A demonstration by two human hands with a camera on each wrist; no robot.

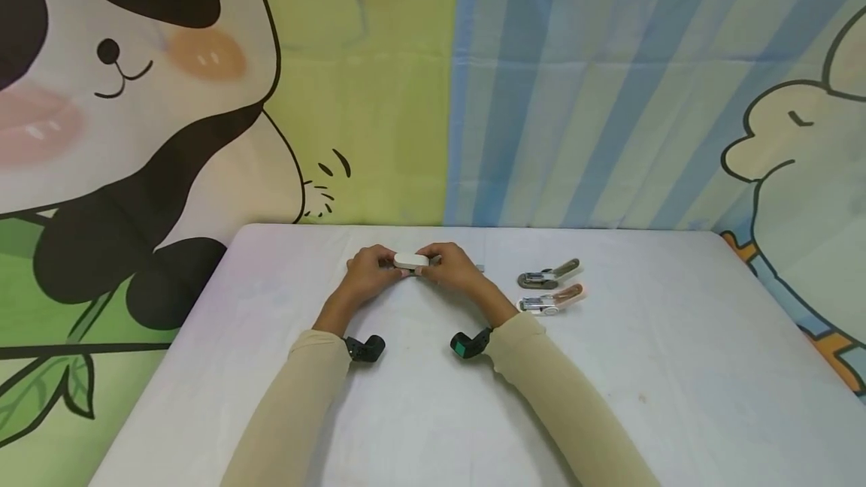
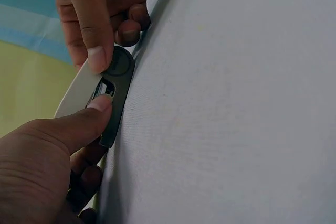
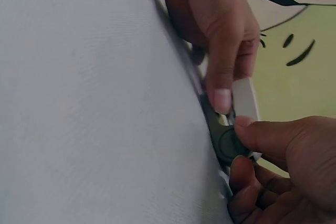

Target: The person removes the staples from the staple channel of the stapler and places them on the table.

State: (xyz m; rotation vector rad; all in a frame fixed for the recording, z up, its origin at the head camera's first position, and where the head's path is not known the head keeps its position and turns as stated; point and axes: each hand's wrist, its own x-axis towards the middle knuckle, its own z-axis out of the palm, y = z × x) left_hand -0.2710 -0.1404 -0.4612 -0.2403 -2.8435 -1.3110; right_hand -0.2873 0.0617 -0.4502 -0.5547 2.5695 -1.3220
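Near the far edge of the white table, both hands hold a nail clipper (image 1: 410,260) with a white side and a dark green casing. In the left wrist view, the left hand (image 2: 47,156) pinches one end of the clipper, its thumb beside the slot where metal shows. The right hand (image 2: 102,9) grips the other, rounded end with thumb and fingers. Seen from the right wrist, the dark casing (image 3: 231,145) and the white side (image 3: 247,98) lie between the two thumbs. Fingers hide part of the clipper.
To the right of the right hand lie a grey nail clipper (image 1: 548,275) and, nearer, a pinkish-brown one (image 1: 551,300), levers raised. A thin pale strip (image 1: 480,267) shows behind the right hand. Past the table (image 1: 643,397), a printed curtain (image 1: 379,96) hangs.
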